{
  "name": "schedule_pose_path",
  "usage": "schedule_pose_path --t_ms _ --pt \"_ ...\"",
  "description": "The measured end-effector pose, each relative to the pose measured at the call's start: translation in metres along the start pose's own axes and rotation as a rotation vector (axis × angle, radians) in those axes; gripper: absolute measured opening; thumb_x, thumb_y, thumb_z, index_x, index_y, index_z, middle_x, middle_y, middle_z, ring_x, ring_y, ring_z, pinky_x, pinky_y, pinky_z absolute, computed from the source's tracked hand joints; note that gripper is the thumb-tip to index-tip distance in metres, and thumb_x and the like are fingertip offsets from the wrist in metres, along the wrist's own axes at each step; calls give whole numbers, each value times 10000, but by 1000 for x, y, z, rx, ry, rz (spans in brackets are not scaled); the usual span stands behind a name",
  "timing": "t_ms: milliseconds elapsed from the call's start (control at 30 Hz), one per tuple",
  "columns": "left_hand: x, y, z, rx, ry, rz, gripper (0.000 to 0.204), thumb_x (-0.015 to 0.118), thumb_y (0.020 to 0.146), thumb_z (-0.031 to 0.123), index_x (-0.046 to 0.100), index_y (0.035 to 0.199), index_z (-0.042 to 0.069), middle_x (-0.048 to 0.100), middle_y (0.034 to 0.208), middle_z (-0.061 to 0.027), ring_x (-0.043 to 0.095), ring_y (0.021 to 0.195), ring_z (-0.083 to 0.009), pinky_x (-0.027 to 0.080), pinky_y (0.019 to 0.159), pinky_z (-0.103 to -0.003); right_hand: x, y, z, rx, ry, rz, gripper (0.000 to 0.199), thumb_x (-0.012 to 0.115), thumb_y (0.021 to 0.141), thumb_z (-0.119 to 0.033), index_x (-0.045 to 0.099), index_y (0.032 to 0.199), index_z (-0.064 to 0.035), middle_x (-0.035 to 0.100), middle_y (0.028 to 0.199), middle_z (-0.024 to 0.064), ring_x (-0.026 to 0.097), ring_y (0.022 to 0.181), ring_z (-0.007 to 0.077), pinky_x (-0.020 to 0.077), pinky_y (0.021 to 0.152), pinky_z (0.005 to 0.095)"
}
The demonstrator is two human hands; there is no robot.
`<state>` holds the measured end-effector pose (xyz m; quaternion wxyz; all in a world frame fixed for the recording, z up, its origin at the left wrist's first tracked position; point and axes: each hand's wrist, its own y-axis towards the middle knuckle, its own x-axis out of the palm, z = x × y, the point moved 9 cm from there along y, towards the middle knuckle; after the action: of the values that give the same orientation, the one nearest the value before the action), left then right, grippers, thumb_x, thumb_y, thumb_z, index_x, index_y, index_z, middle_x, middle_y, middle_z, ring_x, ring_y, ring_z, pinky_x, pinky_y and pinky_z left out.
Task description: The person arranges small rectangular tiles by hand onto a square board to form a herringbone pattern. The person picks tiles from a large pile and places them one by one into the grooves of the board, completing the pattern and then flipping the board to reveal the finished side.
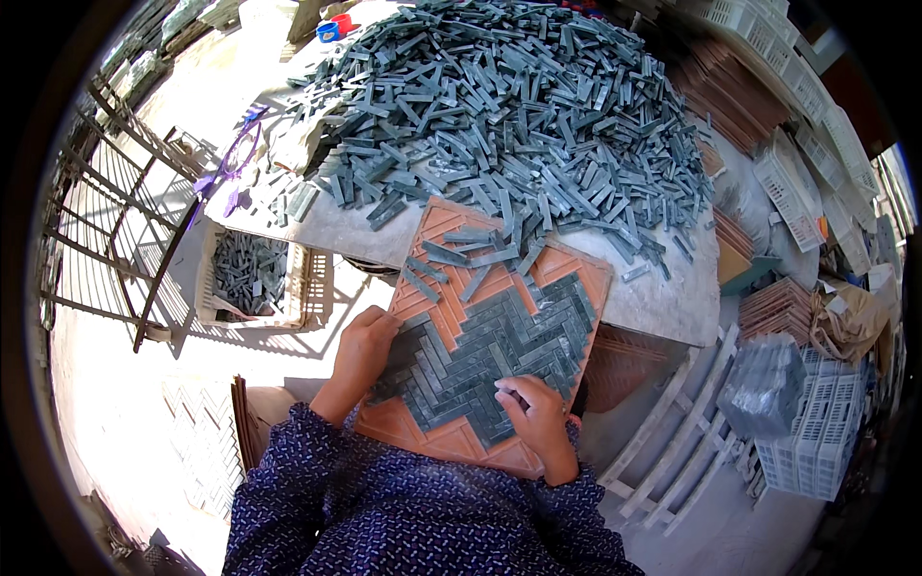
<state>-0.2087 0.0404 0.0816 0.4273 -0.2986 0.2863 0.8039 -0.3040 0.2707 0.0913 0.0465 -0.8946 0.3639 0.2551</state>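
Note:
An orange grooved tray (394, 426) rests tilted against the table's near edge, its lower end at my lap. Dark grey-green stone strips (490, 350) fill much of its middle in a herringbone pattern. Several loose strips (451, 252) lie crosswise on its upper part, where bare orange grooves show. My left hand (361, 353) is closed at the tray's left edge, its fingertips partly hidden. Over the lower right of the laid strips, my right hand (540, 420) has its fingers curled in a pinch. Something dark shows between them, too small to name.
A large heap of stone strips (509, 106) covers the pale table (672, 293). Left of it stands a crate (300, 288) of smaller pieces beside a metal rack (115, 230). To the right are white plastic crates (816, 432), stacked orange trays (776, 312) and a white slatted frame (672, 427).

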Motion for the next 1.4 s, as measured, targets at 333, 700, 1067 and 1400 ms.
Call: schedule_pose_path --t_ms 333,700,1067,1400 --pt "0 55 29 316 183 -17 259 628 755 43 612 1013 49 580 998 -110 542 976 -307 459 829 -376 -8 -3 -2 21 -4 17 157 672 799 -28 651 952 0 654 875 143 651 758 269 503 656 325" --pt "-1 16 -1 86 71 -77 201 666 752 55 619 945 18 592 946 -122 563 940 -319 465 807 -393 -10 -6 3 20 11 37 157 678 799 -44 655 951 -10 654 864 128 648 749 268 499 648 321" --pt "-7 9 9 87 50 28 193 657 763 28 638 955 17 592 894 -133 588 871 -329 486 747 -389 -10 -7 1 -10 8 41 157 677 802 -55 652 952 -17 655 859 121 648 746 262 498 646 322" --pt "3 52 31 330 122 65 225 660 755 47 639 978 30 602 988 -129 571 943 -323 477 816 -393 -12 -8 0 14 9 38 158 673 800 -29 651 953 1 654 853 137 649 737 248 496 635 311"
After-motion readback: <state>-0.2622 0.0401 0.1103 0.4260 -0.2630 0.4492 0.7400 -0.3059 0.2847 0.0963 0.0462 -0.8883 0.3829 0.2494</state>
